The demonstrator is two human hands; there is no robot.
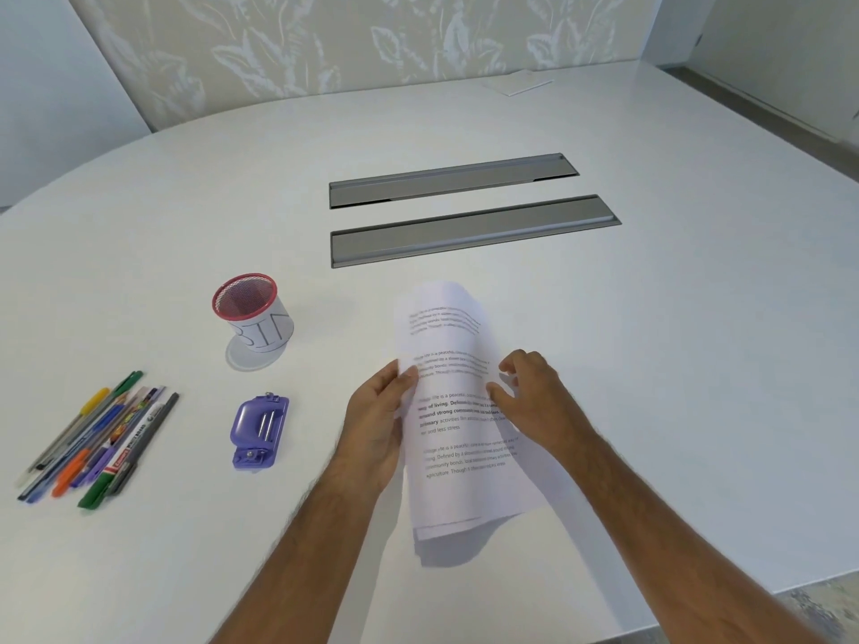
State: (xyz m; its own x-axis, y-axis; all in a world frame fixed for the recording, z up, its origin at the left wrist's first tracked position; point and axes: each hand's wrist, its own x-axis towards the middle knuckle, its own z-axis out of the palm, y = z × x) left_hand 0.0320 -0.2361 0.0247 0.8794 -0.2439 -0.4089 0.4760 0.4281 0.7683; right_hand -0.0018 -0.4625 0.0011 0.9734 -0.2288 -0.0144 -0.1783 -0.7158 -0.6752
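The white tabletop (650, 364) fills most of the view; its near edge is cut off at the bottom right. Two long grey cable hatches (453, 181) (474, 230) are set into it, one behind the other, well beyond the hands.

The stack of printed sheets (458, 439) is held in the middle, near the person, bowed lengthwise with its near end raised off the tabletop over a shadow. Several short paragraphs are printed on the top sheet. The lower ones can be partly read: "of living. Defined", "strong community", "activities", "and less stress", "community bonds", "agriculture. Though". The upper paragraphs are blurred, and the right ends of some lines are hidden by the right hand.

The left hand (379, 425) grips the left edge of the sheets, thumb on top and fingers hidden beneath. The right hand (534, 397) lies over the right edge with fingers curled and thumb pointing across the page. Whether it pinches the paper I cannot tell.

A loose bunch of pens and markers (97, 434) lies far to the left; their printed labels are too small to read. A mesh cup (253, 318) with a red rim stands behind them, wrapped in white paper with large black letters that look like "BIN", upside down from here. A purple hole punch (260, 432) lies just left of the left hand, apart from it.
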